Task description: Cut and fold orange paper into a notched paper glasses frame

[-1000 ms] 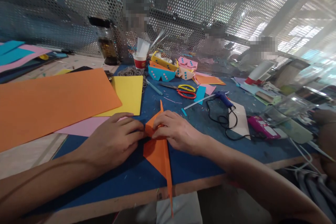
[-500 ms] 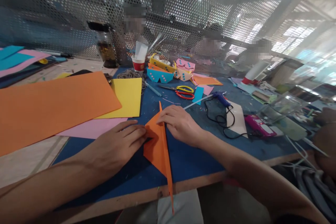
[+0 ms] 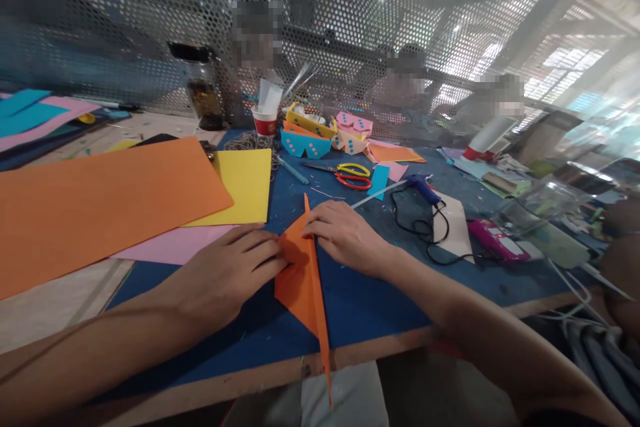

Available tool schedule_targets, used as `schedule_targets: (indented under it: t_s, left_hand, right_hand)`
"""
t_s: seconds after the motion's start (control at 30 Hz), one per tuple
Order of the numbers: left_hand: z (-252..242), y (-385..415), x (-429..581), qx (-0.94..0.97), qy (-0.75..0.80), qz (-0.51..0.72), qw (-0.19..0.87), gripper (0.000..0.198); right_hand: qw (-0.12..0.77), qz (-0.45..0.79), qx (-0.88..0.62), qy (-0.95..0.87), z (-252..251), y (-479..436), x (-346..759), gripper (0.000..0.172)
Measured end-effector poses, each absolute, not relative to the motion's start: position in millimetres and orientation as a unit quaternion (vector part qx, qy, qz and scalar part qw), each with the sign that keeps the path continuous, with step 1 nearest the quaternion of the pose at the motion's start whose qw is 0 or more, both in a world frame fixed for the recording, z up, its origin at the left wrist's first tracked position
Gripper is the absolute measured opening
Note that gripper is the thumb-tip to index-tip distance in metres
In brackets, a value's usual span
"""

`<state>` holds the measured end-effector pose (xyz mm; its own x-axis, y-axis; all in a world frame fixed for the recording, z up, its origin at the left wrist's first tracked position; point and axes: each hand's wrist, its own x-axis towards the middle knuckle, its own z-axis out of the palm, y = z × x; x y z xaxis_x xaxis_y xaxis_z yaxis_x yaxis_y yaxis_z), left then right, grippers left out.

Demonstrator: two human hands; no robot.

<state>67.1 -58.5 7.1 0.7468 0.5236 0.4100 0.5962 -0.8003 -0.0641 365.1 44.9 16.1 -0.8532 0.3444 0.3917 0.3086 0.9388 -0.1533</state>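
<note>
A folded piece of orange paper (image 3: 300,290) lies on the blue table mat, its narrow raised fold running lengthwise and its near tip jutting past the table edge. At its left side my left hand (image 3: 240,263) rests palm down, fingers stretched out and fingertips touching the paper. My right hand (image 3: 347,237) has its fingers bent together on the upper part of the fold, pinching it; the thumb is mostly hidden. Left of the hands are a large orange sheet (image 3: 110,203), a yellow sheet (image 3: 245,183) and a pink sheet (image 3: 175,245).
Beyond the hands lie scissors (image 3: 353,175), a blue pen (image 3: 294,171), paper glasses (image 3: 306,144) and a paper cup (image 3: 265,121). To the right are a blue glue gun (image 3: 424,188) with its black cord and a magenta power strip (image 3: 497,240). A bottle (image 3: 205,97) stands by the perforated screen.
My left hand's fingers have slid slightly right and flattened over the paper's left edge. My right hand keeps its place on the fold; the view has shifted very little.
</note>
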Motion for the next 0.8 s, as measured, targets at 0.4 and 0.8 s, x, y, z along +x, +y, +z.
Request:
schedule_targets:
  t_s: [0.4,0.8]
  left_hand:
    - [7.6,-45.7,59.1,-0.873,-0.388,-0.295,-0.007,0.052]
    - [0.7,-43.6,60.5,-0.851,-0.413,-0.31,-0.095,0.036]
  right_hand:
    - [0.2,0.133,-0.153,-0.959,22.1,49.7,367.1,0.036]
    - [0.228,0.175,-0.176,-0.941,19.1,51.3,366.9,0.031]
